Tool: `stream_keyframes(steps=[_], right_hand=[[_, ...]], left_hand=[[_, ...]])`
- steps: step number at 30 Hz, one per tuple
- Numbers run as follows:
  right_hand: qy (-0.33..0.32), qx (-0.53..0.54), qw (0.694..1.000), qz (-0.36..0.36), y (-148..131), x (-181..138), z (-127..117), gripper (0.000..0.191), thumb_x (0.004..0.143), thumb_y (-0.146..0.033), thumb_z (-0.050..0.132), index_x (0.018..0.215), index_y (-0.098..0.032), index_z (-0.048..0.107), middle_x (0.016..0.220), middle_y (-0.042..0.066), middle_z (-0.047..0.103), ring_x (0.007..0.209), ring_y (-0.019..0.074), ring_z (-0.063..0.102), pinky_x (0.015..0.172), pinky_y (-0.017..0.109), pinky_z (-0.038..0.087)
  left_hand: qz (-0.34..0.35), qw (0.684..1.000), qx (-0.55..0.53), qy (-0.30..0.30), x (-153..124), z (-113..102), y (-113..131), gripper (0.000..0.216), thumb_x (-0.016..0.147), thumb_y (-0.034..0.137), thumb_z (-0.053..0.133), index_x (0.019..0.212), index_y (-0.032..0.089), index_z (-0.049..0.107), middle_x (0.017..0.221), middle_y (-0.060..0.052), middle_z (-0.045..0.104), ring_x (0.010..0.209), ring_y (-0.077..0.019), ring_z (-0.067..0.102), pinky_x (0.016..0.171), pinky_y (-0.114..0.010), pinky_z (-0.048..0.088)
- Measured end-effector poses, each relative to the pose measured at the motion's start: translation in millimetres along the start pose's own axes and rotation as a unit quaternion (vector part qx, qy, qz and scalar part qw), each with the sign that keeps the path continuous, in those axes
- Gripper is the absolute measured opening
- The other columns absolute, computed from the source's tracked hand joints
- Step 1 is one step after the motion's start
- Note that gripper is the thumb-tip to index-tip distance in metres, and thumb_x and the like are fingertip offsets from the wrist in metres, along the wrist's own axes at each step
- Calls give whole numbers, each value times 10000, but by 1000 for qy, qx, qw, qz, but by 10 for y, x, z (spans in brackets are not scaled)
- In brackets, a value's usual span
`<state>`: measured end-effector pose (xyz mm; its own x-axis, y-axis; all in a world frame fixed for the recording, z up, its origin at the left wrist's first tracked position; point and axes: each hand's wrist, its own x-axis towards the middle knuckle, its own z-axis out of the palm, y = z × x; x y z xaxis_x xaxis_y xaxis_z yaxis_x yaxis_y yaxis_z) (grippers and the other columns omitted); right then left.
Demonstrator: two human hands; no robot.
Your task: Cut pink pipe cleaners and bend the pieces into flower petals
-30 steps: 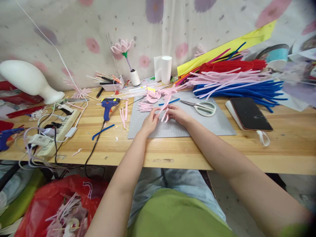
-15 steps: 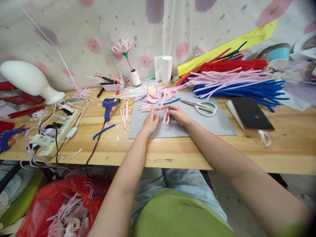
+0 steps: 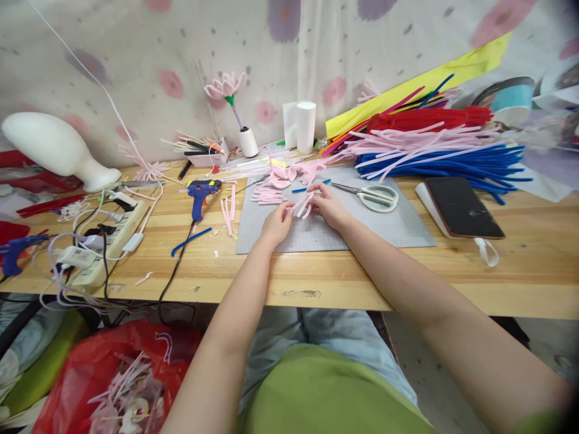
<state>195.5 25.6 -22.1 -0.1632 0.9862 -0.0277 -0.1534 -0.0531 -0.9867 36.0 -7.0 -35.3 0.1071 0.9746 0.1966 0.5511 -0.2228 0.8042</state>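
Observation:
Over the grey cutting mat [image 3: 384, 232], my left hand [image 3: 277, 224] and my right hand [image 3: 328, 206] face each other with short pink pipe cleaners [image 3: 302, 205] between them. The fingers of my right hand are closed on these strips. My left thumb and fingertips pinch one end. Behind my hands lie cut pink pipe cleaner pieces [image 3: 266, 196] and bent pink petal shapes [image 3: 279, 176]. A short blue pipe cleaner [image 3: 299, 190] lies just beyond my fingers. Scissors [image 3: 377, 198] with pale green handles rest to the right of my right hand.
Left of the mat are a blue glue gun [image 3: 198, 199] and a power strip [image 3: 113, 241] with tangled cables. Red, pink and blue pipe cleaner bundles [image 3: 434, 163] fill the back right. A phone [image 3: 464, 207] lies at right. A pink flower [image 3: 225, 87] stands at the back.
The pink strip that stood upright between my hands is now lowered and lies slanted alongside the others. My right fingers have lifted and spread slightly; my left hand has barely moved.

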Motion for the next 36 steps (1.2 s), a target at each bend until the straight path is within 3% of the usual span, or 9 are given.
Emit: stream_keyframes(steps=[5,8,14,20,26,32,36], right_hand=[[14,-95,995,-14,83,52,37,293,614,-101,471,885,-213,475,769,-14,642,442,75,470,456,223,404],[13,-94,995,-21,88,58,44,307,606,-96,440,885,-199,518,879,5,645,461,61,464,456,213,415],[33,-80,995,-57,58,22,35,298,596,-119,442,860,-207,546,843,-9,614,519,68,466,470,198,427],[-49,-26,993,-105,-44,-76,68,377,571,-160,521,943,-223,536,954,14,622,632,109,526,510,229,456],[-151,-13,986,-74,-57,-102,93,401,568,-165,550,959,-221,485,1044,34,643,502,72,511,438,218,437],[-185,-4,981,-53,53,-50,92,564,550,-135,551,1073,-251,375,1258,87,557,419,51,518,381,224,450],[-197,-8,979,-52,89,-33,90,617,561,-120,560,1118,-264,338,1314,106,513,443,50,544,376,207,455]], left_hand=[[-16,999,3,42,11,-3,3,297,856,269,456,1128,212,558,667,1,565,610,-127,532,641,-244,416],[-13,999,14,29,2,-13,19,340,859,260,452,1189,241,530,717,-3,606,661,-132,572,691,-253,443],[-26,999,45,9,-12,-14,68,307,843,237,470,1127,258,584,893,-29,665,788,-163,614,762,-275,437],[-47,999,4,20,5,-7,53,263,822,233,506,1065,236,608,786,-31,655,675,-166,581,712,-279,415],[-40,998,-29,39,-15,-17,70,279,814,255,533,1091,236,558,621,17,557,590,-148,521,674,-266,386],[-28,997,-25,60,-20,-25,64,278,857,243,449,1129,190,434,631,23,563,598,-138,521,630,-260,376],[-44,991,-115,53,20,-6,36,216,856,243,459,1064,194,436,612,46,555,514,-98,486,568,-233,368]])
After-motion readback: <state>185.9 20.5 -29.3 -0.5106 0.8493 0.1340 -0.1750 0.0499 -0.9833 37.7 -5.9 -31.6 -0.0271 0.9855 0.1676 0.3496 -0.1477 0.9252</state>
